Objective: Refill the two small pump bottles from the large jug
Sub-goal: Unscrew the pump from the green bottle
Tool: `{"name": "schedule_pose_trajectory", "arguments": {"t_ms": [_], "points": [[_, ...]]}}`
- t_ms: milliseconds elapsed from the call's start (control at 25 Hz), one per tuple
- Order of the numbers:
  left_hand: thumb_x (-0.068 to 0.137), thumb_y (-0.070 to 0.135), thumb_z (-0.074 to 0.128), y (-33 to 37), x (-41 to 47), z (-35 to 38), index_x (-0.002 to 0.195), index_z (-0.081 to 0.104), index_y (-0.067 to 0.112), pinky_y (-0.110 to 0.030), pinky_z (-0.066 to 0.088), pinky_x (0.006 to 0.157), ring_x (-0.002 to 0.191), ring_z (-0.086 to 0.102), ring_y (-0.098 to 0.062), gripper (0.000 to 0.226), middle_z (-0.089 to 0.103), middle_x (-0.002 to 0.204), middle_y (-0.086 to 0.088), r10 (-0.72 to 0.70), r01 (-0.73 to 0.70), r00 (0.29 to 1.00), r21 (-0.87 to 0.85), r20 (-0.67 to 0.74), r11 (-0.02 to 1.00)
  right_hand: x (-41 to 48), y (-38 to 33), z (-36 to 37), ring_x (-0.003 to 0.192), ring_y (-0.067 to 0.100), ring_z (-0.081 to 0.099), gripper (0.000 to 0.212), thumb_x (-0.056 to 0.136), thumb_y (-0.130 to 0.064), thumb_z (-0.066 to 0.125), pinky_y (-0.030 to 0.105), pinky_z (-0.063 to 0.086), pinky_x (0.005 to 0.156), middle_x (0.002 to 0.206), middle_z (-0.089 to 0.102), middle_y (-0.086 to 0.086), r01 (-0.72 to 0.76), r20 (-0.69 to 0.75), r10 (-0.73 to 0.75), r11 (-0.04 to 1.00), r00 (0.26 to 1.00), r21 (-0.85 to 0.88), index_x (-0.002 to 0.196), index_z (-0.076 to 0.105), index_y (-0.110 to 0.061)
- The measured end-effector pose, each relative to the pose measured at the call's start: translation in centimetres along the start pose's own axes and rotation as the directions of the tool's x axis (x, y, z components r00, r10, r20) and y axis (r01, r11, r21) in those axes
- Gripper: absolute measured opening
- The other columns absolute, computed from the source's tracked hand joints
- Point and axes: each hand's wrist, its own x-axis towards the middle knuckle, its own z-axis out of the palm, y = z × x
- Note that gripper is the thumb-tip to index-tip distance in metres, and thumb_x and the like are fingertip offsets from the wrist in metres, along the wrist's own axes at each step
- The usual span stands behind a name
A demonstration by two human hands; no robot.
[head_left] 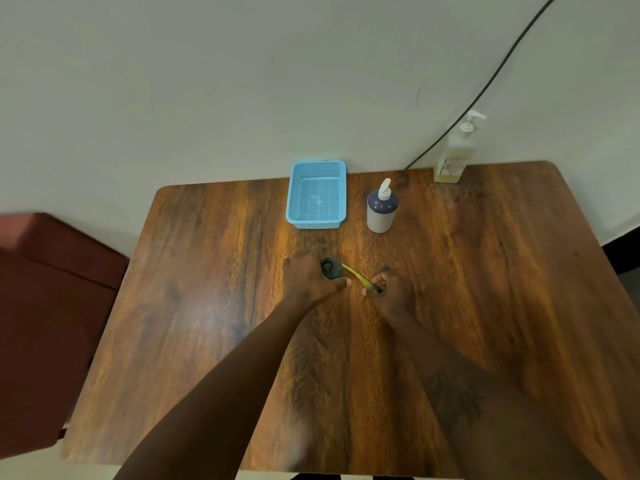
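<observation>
- My left hand [309,278] gripped the opened small bottle [330,267] at frame center.
- My right hand [389,289] pinched its pump head, yellow dip tube [355,274] angled toward the bottle mouth.
- The second pump bottle [381,210] stood beside the blue basket [317,194], and the large dispenser [454,154] stood upper right.

You have bare table [194,306] at the left and lower right; the blue basket [317,194] and pump bottle [382,211] block the upper middle.

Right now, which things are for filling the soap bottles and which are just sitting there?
For the job: opened bottle under the left hand; pump with its tube in the right hand; second pump bottle; tall dispenser.
Just there: blue basket; black cable.
</observation>
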Motion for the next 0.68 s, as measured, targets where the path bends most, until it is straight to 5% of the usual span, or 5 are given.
{"name": "schedule_pose_trajectory", "arguments": {"t_ms": [240, 560, 680], "points": [[0.068, 0.073, 0.07, 1.2, 0.7, -0.5, 0.142, 0.05, 0.023, -0.065, 0.03, 0.116, 0.127, 0.057, -0.027, 0.091, 0.064, 0.134, -0.001, 0.004, -0.004, 1.0, 0.005, 0.016, 1.0, 0.0, -0.9, -1.6, 0.093, 0.013, 0.07, 0.037, 0.082, -0.036, 0.082, 0.032, 0.06, 0.078, 0.103, 0.074, -0.006, 0.022, -0.024, -0.021, 0.999, 0.999, 0.028, 0.112, 0.068, -0.02], [0.075, 0.07, 0.07, 7.0, 3.2, -1.0, 0.133, 0.053, 0.026, -0.041, 0.04, 0.11, 0.123, 0.056, -0.021, 0.074, 0.063, 0.13, 0.003, 0.048, -0.048, 0.999, 0.003, -0.003, 0.999, 1.8, -3.4, -6.5, 0.132, 0.023, 0.053, 0.063, 0.089, -0.056, 0.067, 0.039, 0.045, 0.107, 0.144, 0.056, -0.001, 0.099, -0.169, -0.085, 0.992, 0.982, 0.076, 0.142, 0.052, -0.025], [0.077, 0.066, 0.069, 10.2, 5.0, -0.6, 0.117, 0.059, 0.026, -0.053, 0.049, 0.103, 0.105, 0.065, -0.021, 0.057, 0.069, 0.11, 0.004, 0.142, -0.145, 0.987, -0.045, -0.078, 0.988, 3.2, -3.5, -9.5, 0.131, 0.023, 0.054, 0.065, 0.088, -0.055, 0.069, 0.04, 0.047, 0.106, 0.144, 0.057, 0.0, 0.154, -0.244, -0.122, 0.981, 0.962, 0.117, 0.142, 0.051, -0.025]]}}
